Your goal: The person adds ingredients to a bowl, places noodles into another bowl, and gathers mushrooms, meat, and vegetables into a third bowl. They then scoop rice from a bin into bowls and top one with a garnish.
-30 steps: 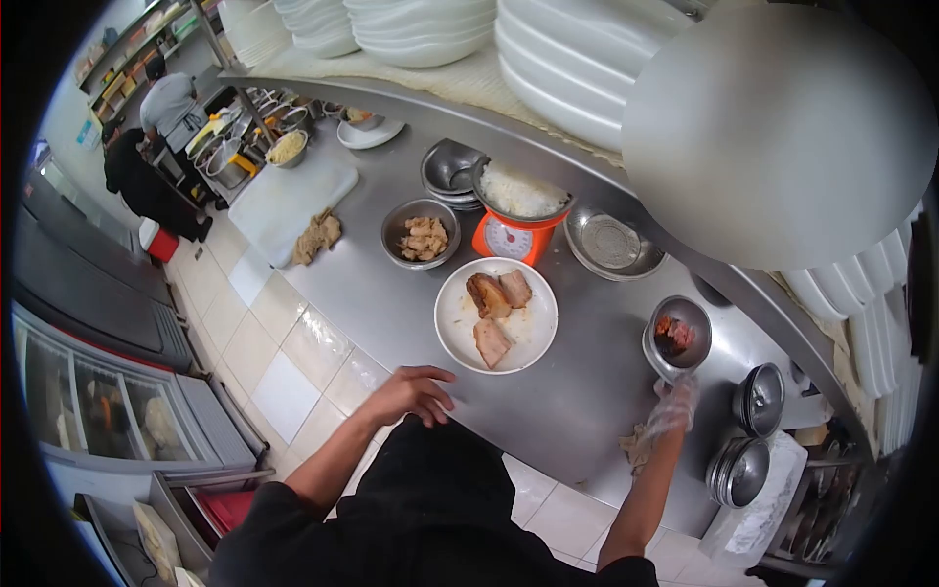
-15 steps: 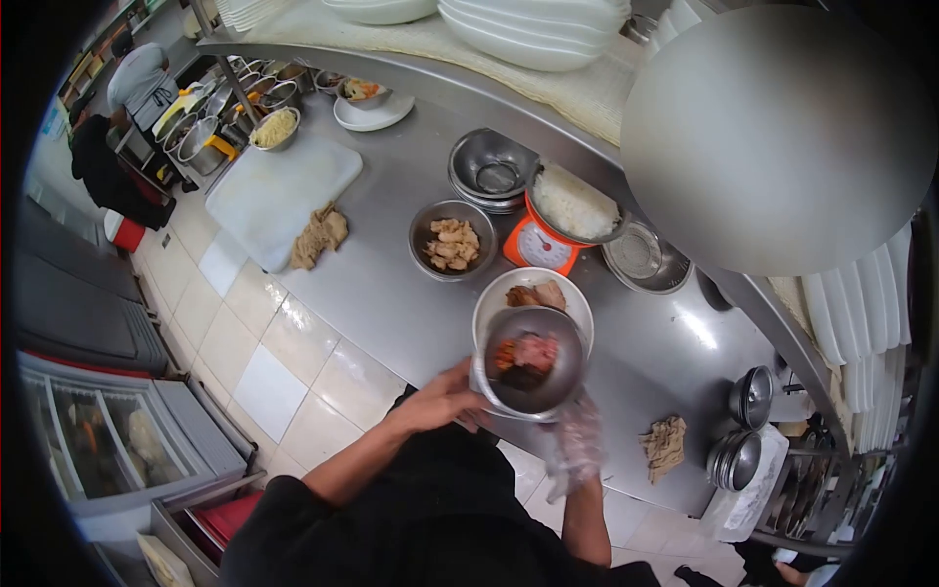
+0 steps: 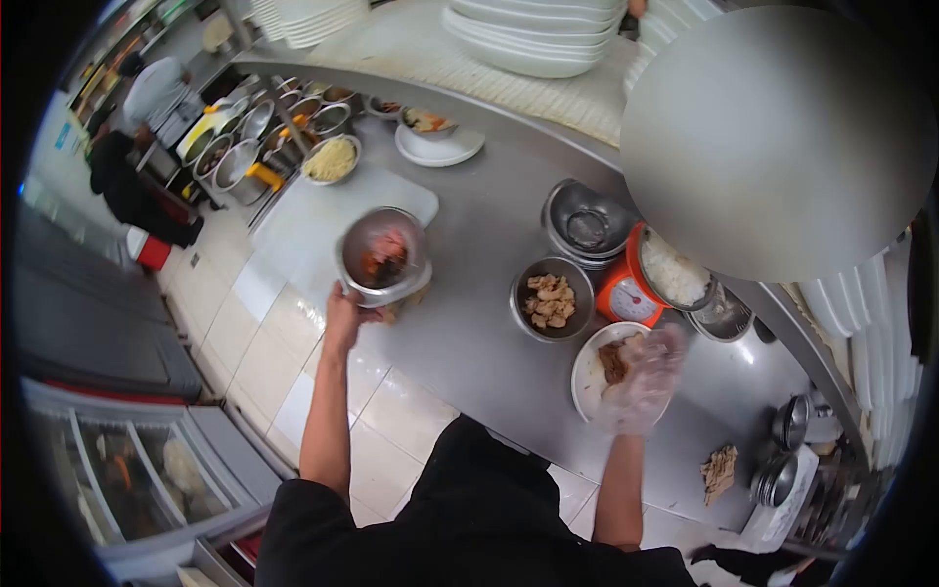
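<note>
At the left, my bare left hand is closed on the rim of a steel mixing bowl, held up over the cutting board's near edge. Pink meat and some dark and orange food lie inside it. My right hand, in a clear plastic glove, is over a white bowl with its fingers stretched out. Brown cooked meat in that bowl is partly hidden by the glove. Just beyond stands a steel bowl of pale cooked chicken-like pieces.
An orange kitchen scale carries a bowl of white rice. Stacked steel bowls, a white cutting board, a bowl of shredded yellow food and a brown cloth are on the counter. Two people stand far left.
My left hand has carried the steel bowl left, from above the white bowl to the cutting board. My right hand has let go of it and moved over the meat in the white bowl.
</note>
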A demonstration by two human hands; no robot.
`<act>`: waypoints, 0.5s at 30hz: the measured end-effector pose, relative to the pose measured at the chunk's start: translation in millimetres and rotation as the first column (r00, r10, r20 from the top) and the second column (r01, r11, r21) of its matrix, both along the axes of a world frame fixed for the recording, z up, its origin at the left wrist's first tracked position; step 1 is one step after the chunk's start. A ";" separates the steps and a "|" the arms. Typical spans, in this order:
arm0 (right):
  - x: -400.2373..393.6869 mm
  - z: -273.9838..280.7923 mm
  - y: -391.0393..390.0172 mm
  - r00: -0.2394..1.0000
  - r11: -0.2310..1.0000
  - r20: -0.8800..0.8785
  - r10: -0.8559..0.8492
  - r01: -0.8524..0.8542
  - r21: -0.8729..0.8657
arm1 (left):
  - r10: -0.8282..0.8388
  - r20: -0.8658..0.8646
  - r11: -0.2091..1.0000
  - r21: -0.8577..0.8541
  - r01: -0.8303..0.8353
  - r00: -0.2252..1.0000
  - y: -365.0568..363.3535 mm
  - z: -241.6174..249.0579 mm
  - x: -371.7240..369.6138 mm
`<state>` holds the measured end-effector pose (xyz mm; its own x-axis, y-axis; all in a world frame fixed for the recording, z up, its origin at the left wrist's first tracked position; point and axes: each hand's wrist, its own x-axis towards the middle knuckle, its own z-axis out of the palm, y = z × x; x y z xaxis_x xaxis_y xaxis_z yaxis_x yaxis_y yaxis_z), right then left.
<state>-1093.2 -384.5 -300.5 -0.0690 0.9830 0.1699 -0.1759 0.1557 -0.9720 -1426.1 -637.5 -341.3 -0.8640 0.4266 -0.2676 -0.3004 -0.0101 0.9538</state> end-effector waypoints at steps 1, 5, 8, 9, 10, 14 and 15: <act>14.3 3.5 20.7 0.988 0.992 -0.099 -0.121 0.122 0.008 | 0.007 -0.021 1.000 -0.013 -0.007 1.000 2.7 -4.9 -21.0; 38.2 29.4 93.4 0.978 0.968 0.209 -0.011 0.063 -0.244 | 0.105 -0.006 0.994 0.043 -0.105 0.994 20.1 -33.5 -84.8; 44.7 7.7 142.9 0.942 0.845 0.289 0.169 0.013 -0.535 | 0.010 0.063 0.995 0.096 -0.016 0.998 29.1 -62.4 -123.0; 44.0 5.7 147.8 0.916 0.826 0.340 0.214 0.015 -0.563 | -0.033 0.072 0.988 0.151 0.021 0.997 27.2 -80.4 -135.7; 46.5 12.6 146.5 0.642 0.973 0.731 0.229 -0.147 -0.175 | -0.030 0.094 0.991 0.133 0.018 0.995 24.3 -94.8 -147.2; 53.6 -12.6 159.9 0.220 0.821 0.937 -0.272 -0.454 0.345 | 0.105 0.146 0.994 0.005 -0.107 0.984 21.6 -62.1 -114.2; 50.9 -4.3 155.0 0.290 0.800 0.903 -0.319 -0.429 0.420 | 0.078 0.108 0.997 -0.022 -0.076 0.991 14.0 -60.3 -109.4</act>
<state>-1042.3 -229.5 -304.7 -0.5873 0.7215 0.3668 0.7138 0.6753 -0.1856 -1535.5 -623.5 -401.6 -0.8596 0.3539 -0.3685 -0.4011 -0.0206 0.9158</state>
